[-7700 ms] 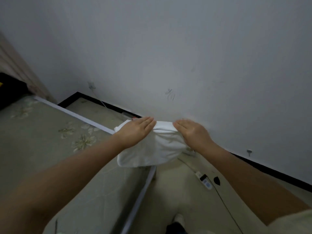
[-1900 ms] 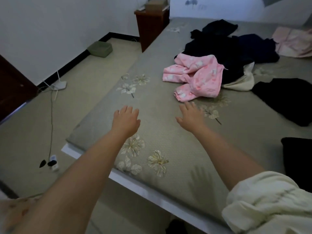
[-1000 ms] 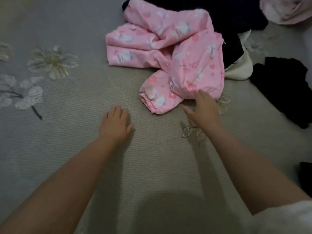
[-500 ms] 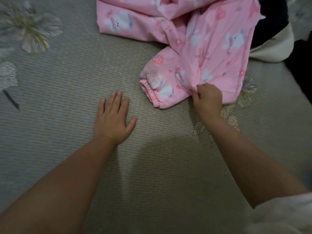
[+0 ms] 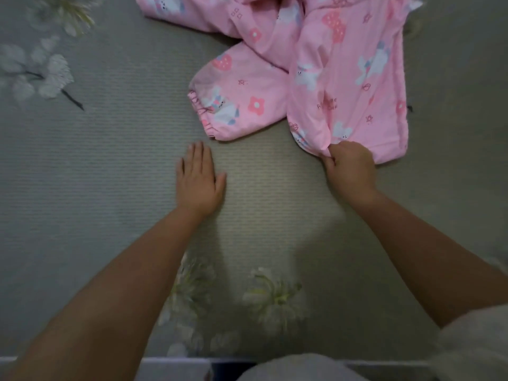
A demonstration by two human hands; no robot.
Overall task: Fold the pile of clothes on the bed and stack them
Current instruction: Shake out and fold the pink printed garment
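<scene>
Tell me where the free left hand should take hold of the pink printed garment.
Probably the gathered elastic cuff of the pink garment: it lies nearest the left hand, flat on the bed. Come from the near side; the right hand already pinches the near hem.

Pink garment (image 5: pixel 316 67) printed with white bunnies, strawberries and flowers, upper right; grey-green bed (image 5: pixel 110 166) bearing pale blossoms.

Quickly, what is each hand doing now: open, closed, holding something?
Left hand: open, flat on the bed, holding nothing.
Right hand: closed, pinching the edge of the pink garment.
</scene>
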